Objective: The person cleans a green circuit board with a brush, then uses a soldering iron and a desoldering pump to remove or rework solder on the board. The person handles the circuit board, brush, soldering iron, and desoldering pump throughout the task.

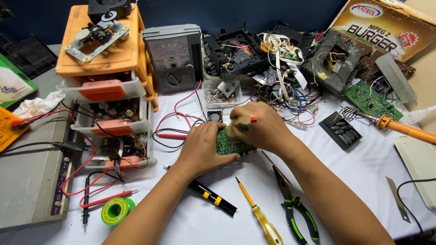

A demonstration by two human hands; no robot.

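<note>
My left hand [202, 147] grips a green circuit board [229, 144] by its left edge, tilting it up above the white table. My right hand [262, 126] rests on the board's top right and pinches a small wooden-handled tool with a red tip [243, 120] against it. Just below the hands lie a black and yellow tool [212, 198], a yellow screwdriver [259, 212] and green-handled pliers [293, 202].
An orange drawer unit [106, 59] and an analog meter [172, 56] stand at the back left. Dismantled black drive parts and wires [272, 59] crowd the back. A soldering iron [399, 127] on its stand sits right, a solder spool [114, 211] front left, with red probe leads [172, 120] nearby.
</note>
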